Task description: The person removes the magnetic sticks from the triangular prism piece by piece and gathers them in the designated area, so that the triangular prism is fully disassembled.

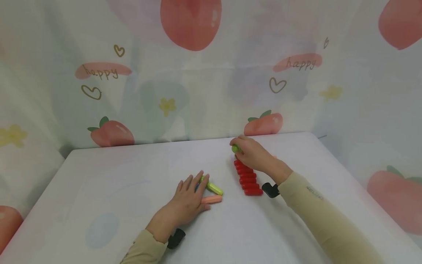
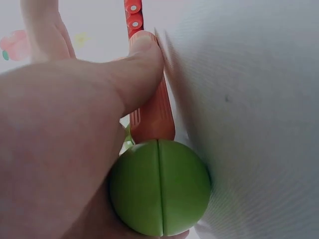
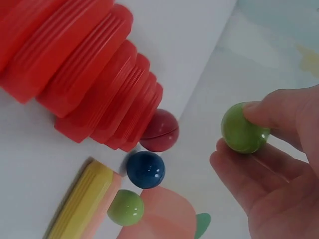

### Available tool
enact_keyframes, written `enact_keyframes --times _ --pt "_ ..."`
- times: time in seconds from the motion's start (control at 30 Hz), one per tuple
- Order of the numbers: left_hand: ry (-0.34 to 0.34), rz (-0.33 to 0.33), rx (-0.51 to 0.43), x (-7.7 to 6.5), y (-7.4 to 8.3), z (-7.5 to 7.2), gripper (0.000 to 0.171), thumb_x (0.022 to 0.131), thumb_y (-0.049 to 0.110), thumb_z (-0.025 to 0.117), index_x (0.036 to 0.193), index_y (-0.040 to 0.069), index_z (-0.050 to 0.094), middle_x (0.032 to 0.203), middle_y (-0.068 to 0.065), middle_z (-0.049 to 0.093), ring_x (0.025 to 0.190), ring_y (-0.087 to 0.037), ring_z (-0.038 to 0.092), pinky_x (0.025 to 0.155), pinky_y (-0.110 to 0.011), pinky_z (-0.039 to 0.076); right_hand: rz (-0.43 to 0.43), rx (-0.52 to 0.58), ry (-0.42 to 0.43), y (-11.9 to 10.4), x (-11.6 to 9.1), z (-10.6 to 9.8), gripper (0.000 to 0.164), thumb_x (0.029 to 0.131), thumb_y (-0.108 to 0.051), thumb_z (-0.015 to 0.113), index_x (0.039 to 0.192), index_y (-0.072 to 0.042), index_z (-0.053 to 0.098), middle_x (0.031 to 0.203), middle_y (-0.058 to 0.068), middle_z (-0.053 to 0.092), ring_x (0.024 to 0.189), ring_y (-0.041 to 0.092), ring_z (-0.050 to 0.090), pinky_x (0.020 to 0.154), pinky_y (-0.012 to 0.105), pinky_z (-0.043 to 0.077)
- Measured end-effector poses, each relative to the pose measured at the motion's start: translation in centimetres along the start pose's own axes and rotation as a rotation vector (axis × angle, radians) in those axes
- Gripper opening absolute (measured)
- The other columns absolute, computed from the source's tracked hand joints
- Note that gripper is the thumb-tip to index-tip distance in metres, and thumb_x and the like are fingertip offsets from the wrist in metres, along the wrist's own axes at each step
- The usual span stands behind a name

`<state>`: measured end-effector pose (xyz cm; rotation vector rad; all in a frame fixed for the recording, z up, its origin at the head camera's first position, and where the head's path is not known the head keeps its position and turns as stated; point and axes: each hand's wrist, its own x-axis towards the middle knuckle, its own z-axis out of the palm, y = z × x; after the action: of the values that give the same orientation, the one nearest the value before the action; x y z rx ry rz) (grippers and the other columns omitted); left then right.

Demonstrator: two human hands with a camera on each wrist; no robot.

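My right hand [image 1: 252, 152] pinches a glossy green ball [image 3: 244, 128] between thumb and fingers, raised over the far end of a row of red grooved sticks [image 1: 249, 180]. A dark red ball [image 3: 160, 130] and a blue ball [image 3: 145, 169] sit by that row's end. My left hand [image 1: 188, 196] lies low over the table with its fingers spread. Its thumb rests against an orange stick [image 2: 153, 114], and a seamed green ball [image 2: 159, 188] sits beneath the palm. A yellow-green stick [image 1: 215, 188] pokes out past its fingers, which partly hide a blue piece [image 1: 197, 187].
Right of the red row, a yellow stick [image 3: 79, 199] lies alongside a pink one, with another green ball [image 3: 125, 207] near their ends. Forearm and hand mostly hide them in the head view. The white table [image 1: 108, 176] ends at a printed fabric backdrop [image 1: 211, 91].
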<state>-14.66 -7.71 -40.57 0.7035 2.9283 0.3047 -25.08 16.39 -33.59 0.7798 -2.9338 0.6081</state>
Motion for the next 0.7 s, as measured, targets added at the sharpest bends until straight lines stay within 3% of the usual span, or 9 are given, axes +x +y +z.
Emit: enact_keyframes --times 0.43,0.7 --pt "0.003 -0.002 -0.016 -0.3 0.3 -0.4 0.079 0.098 0.046 0.055 0.158 0.01 0.019 0.164 -0.014 0.018 0.146 -0.045 0.028 0.115 -0.063 0.029 0.149 -0.005 -0.084 0.6 3.0 0.4 0.041 0.097 -0.015 0.064 0.136 -0.007 0.053 0.121 0.012 0.061 0.101 0.025 0.06 0.086 0.034 0.059" --pt "0.01 0.002 -0.013 -0.3 0.3 -0.4 0.079 0.098 0.045 0.056 0.158 0.01 0.019 0.164 -0.014 0.018 0.146 -0.045 0.028 0.115 -0.064 0.029 0.219 0.06 -0.079 1.5 4.0 1.0 0.043 0.097 -0.011 0.063 0.138 -0.01 0.05 0.127 0.011 0.057 0.112 0.028 0.057 0.097 0.042 0.056"
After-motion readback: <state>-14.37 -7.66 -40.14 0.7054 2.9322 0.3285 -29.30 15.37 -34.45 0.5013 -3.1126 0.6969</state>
